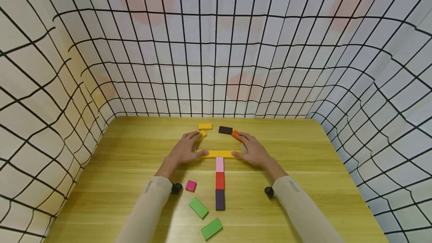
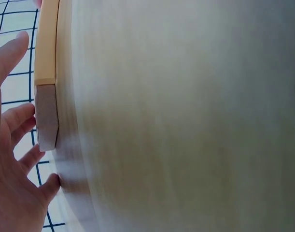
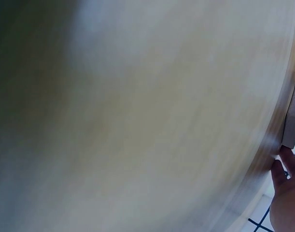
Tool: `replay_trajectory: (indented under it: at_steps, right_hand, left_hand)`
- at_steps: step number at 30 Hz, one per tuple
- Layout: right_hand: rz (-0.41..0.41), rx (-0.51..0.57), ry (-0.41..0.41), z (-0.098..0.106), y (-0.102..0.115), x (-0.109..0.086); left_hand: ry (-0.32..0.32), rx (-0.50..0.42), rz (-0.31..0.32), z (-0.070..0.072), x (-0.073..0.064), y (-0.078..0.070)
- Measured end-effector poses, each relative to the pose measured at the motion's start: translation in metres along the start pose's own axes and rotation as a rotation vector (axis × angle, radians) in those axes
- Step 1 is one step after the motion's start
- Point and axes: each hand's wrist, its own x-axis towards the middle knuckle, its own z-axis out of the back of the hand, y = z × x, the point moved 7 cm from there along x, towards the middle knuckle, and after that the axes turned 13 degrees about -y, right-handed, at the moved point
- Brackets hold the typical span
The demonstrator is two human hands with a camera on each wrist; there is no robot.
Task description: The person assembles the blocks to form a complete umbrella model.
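In the head view my left hand (image 1: 185, 150) touches the left end of a row of two yellow blocks (image 1: 213, 154) with its thumb. Its fingers reach forward to a slanted yellow block (image 1: 203, 134). My right hand (image 1: 253, 151) mirrors it: the thumb rests on the row's right end, and the fingers lie at an orange-red block (image 1: 235, 134). In the left wrist view, fingertips touch the side of a greyish block (image 2: 47, 116). Another greyish block (image 3: 293, 116) meets the fingertips in the right wrist view. The hands largely hide both greyish blocks from above.
Another yellow block (image 1: 205, 126) and a black block (image 1: 225, 130) lie farther back. From the row, pink (image 1: 220, 164), red (image 1: 220, 180) and dark (image 1: 220, 200) blocks run nearward. A magenta block (image 1: 191, 186) and green blocks (image 1: 198, 207) lie loose. Black wire mesh (image 1: 216, 66) surrounds the table.
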Motion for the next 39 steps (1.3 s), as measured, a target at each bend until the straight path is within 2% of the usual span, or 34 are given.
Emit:
replay_trajectory:
  at_steps: [13, 39]
  right_hand:
    - [-0.015, 0.002, 0.0, 0.0019, 0.0048, 0.0011]
    - [-0.033, 0.005, 0.017, -0.0024, -0.0012, 0.0005]
  left_hand:
    - [-0.028, -0.019, -0.032, 0.0032, -0.0016, 0.0005]
    - [-0.028, -0.034, -0.026, 0.0017, -0.0026, -0.0001]
